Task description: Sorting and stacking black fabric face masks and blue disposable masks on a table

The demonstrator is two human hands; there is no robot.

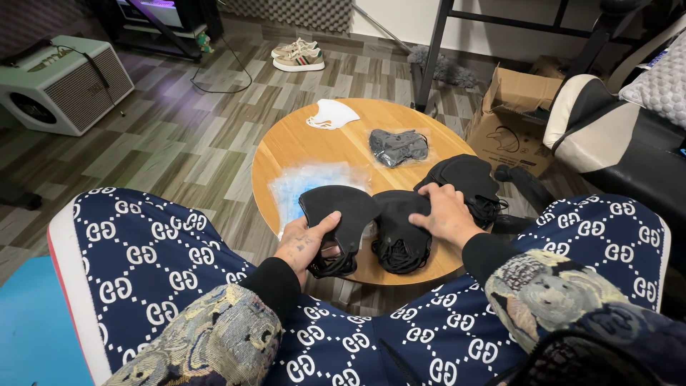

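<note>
My left hand (306,241) grips a black face mask (337,214) at the near edge of a small round wooden table (286,146). My right hand (446,213) rests palm down on a second black mask (400,232) beside it, fingers touching a pile of black masks (464,179) further right. Under the held mask lies a clear bag of light blue masks (307,182). A bag of dark grey masks (397,146) and a white mask (332,114) lie at the far side of the table.
My knees in blue patterned trousers (143,264) flank the table. An open cardboard box (518,118) and a black-and-white chair (607,136) stand to the right. A white speaker cabinet (61,86) sits far left, a pair of sneakers (298,56) beyond the table.
</note>
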